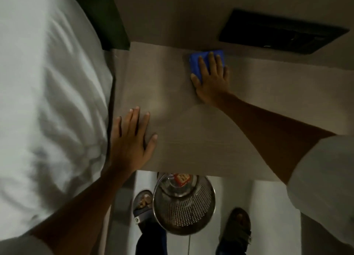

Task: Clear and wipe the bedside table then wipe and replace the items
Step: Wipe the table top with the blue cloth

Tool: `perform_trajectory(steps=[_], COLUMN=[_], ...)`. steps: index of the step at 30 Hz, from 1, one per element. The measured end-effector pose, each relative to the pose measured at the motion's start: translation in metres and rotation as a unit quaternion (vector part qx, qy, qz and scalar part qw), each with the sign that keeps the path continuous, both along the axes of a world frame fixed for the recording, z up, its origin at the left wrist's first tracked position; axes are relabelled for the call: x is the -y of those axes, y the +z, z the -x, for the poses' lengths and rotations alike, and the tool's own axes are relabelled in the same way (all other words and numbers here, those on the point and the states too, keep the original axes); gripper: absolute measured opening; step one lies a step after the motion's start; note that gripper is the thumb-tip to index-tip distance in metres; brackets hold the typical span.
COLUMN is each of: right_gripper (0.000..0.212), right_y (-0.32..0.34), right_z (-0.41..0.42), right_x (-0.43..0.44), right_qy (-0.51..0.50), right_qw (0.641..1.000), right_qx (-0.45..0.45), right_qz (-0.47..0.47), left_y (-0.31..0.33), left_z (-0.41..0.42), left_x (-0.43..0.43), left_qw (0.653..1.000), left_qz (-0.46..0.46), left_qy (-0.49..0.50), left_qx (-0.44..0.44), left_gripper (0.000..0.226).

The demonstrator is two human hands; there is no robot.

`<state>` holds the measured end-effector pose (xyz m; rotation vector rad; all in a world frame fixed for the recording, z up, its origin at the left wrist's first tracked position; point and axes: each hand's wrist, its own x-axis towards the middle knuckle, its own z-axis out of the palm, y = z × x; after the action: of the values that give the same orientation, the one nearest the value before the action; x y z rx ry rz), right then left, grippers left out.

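The bedside table (172, 105) is a pale wood-grain top filling the middle of the view, with nothing standing on it. My right hand (212, 78) presses flat on a folded blue cloth (197, 61) at the table's far edge, close to the wall. My left hand (132, 138) lies flat with fingers spread on the table's near left corner, beside the bed, holding nothing.
A bed with white bedding (47, 101) runs along the left side. A black panel (281, 32) is set in the wall behind the table. On the floor below the front edge stands a perforated metal bin (183, 203) between my two sandalled feet (237, 228).
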<state>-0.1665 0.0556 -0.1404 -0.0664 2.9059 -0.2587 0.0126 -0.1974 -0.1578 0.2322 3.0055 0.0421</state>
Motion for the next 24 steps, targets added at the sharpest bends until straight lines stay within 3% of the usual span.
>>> perform_trajectory(steps=[6, 10, 14, 19, 20, 24], right_gripper=[0.064, 0.063, 0.062, 0.061, 0.061, 0.061], right_y=[0.003, 0.007, 0.004, 0.000, -0.006, -0.011], right_z=[0.009, 0.012, -0.041, -0.086, -0.120, -0.115], right_x=[0.088, 0.158, 0.122, 0.007, -0.004, 0.019], right_qy=[0.024, 0.125, 0.207, -0.038, -0.084, -0.160], right_qw=[1.000, 0.992, 0.978, 0.999, 0.996, 0.987], right_qx=[0.016, 0.027, 0.024, 0.000, 0.027, 0.022], right_qz=[0.008, 0.019, 0.011, -0.022, 0.001, 0.018], left_y=[0.006, 0.007, -0.004, -0.009, -0.002, 0.004], left_z=[-0.003, 0.001, -0.028, -0.041, -0.072, -0.071], left_x=[0.001, 0.008, 0.004, 0.014, 0.017, 0.019], left_qw=[0.999, 0.997, 0.995, 0.996, 0.998, 0.999], left_qz=[-0.050, -0.072, -0.091, -0.086, -0.045, -0.048], left_qy=[0.011, 0.017, 0.039, 0.040, 0.035, 0.017], left_qx=[-0.014, -0.012, -0.018, 0.002, 0.001, -0.004], left_gripper=[0.073, 0.071, 0.068, 0.068, 0.069, 0.070])
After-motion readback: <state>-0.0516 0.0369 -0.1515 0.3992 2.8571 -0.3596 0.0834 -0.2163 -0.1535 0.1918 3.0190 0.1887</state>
